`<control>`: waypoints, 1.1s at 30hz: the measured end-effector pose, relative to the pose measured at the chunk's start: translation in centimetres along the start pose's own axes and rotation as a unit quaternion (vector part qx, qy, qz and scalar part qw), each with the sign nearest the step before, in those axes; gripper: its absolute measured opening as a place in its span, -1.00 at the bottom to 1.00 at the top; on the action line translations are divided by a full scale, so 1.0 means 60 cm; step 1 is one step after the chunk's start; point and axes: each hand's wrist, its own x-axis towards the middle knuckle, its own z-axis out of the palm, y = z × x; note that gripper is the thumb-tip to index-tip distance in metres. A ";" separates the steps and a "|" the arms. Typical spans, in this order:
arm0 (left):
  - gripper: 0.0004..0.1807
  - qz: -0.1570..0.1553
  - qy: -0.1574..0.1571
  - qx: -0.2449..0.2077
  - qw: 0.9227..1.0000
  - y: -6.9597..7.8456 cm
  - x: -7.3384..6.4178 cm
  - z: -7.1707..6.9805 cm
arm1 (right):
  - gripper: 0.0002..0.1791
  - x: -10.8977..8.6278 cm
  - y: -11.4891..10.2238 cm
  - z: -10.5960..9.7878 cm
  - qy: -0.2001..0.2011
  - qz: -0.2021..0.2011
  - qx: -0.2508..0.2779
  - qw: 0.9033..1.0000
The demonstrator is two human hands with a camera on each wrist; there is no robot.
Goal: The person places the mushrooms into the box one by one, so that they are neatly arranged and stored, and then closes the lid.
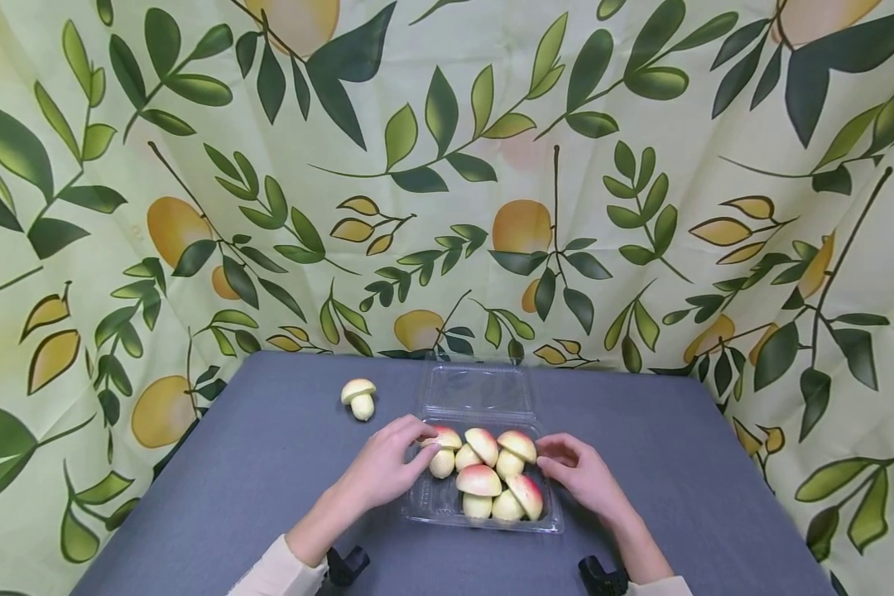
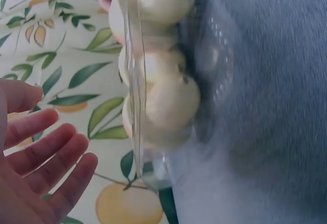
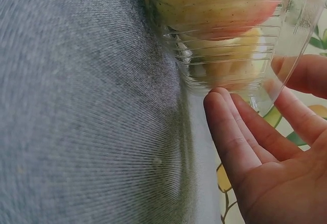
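Clear tray (image 1: 439, 501): set on the bench (image 1: 231, 488) between the left grip (image 1: 387, 463) and the right grip (image 1: 581, 476), probably for easy reach from either side.
Lid (image 1: 479, 389): lying open behind the tray, toward the patterned cloth (image 1: 521, 178), seemingly to leave access from above.
5 mushroom-shaped pieces (image 1: 478, 480): inside the tray, 3 along the back and 2 in front; red-tinged caps upright or tilted, packed close, likely propping each other.
Loose mushroom-shaped piece (image 1: 361, 406): outside the tray, on the bench beyond the left grip, well apart from the other 5.
Left grip: fingers spread, pinching nothing; beside the tray's left edge, near the back-left piece (image 1: 443, 463); touching or apart, cannot tell.
Right grip: fingers extended, not clenched; at the ribbed right wall, touching or just beside it, perhaps to steady the tray.
Bench: grey-blue, finely ribbed in the right wrist view.
Patterned cloth: hung behind and along both sides, lightly creased, printed with green leaves and orange fruit.
Wrists: pale sleeves (image 1: 279, 571), black mounts (image 1: 348, 567).
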 end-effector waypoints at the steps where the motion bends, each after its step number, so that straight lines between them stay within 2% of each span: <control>1: -0.88 0.002 0.006 0.005 1.000 -0.003 0.000 -0.003 | -0.64 0.000 0.000 0.000 -0.001 -0.002 0.000 1.000; 4: -0.90 0.002 0.021 0.023 1.000 -0.013 0.001 -0.011 | -0.65 0.000 0.000 0.000 0.001 -0.001 0.000 1.000; 10: -0.93 -0.017 0.038 0.028 0.999 -0.026 0.003 -0.027 | -0.65 0.003 0.001 0.001 0.004 0.010 0.002 1.000; 16: -0.94 -0.029 0.062 0.052 0.996 -0.047 0.004 -0.038 | -0.65 0.002 0.002 0.000 0.002 0.005 -0.001 1.000; 26: -0.93 -0.024 0.115 0.067 0.991 -0.088 0.002 -0.046 | -0.63 -0.002 -0.003 0.001 0.003 0.009 -0.004 1.000; 33: -0.94 -0.050 0.137 0.066 0.987 -0.110 0.006 -0.055 | -0.63 -0.001 -0.001 0.001 0.001 0.011 -0.003 1.000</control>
